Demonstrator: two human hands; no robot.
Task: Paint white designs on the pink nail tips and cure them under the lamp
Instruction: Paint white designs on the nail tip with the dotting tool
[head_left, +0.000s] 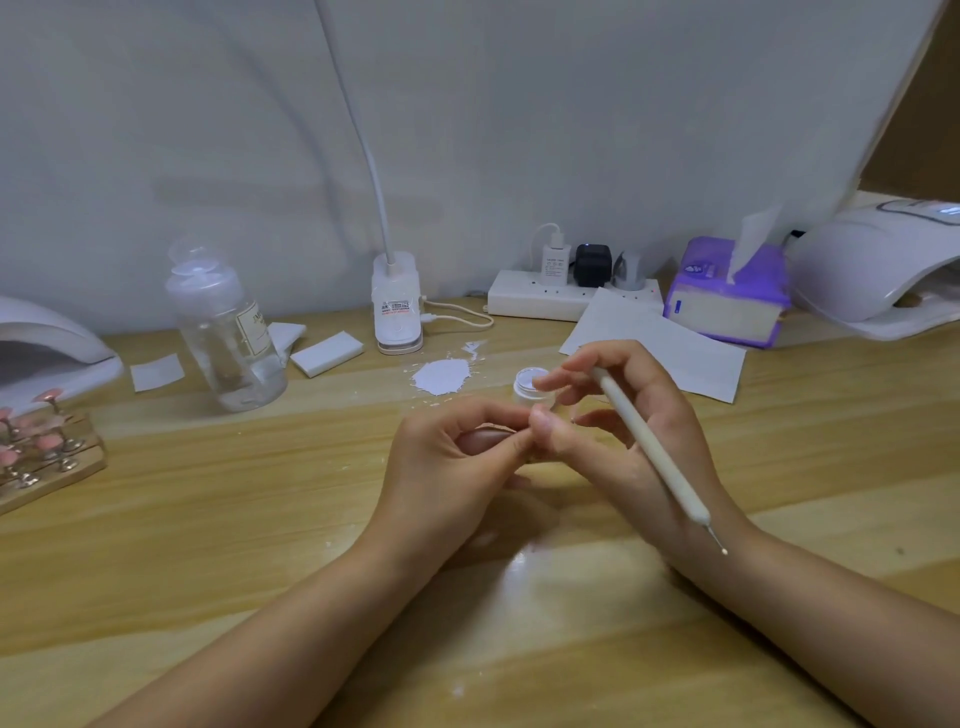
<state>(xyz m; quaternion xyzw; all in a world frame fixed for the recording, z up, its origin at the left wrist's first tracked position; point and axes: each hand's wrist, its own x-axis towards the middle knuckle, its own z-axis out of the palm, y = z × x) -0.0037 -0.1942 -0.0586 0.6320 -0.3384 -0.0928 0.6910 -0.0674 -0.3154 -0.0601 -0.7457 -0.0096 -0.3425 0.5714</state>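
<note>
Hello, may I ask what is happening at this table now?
A person sits at a wooden table doing nail art. The right hand holds a thin white dotting pen. The left hand pinches something small at the pen's working end; what it is cannot be seen. A small white open jar stands just behind the hands. Pink nail tips on a wooden stand wait at the far left, beside a white curing lamp.

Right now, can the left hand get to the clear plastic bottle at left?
Probably yes. The left hand is pinching a small item against the right hand, so it must let go first. The wooden tabletop between it and the clear plastic bottle looks unobstructed.
</note>
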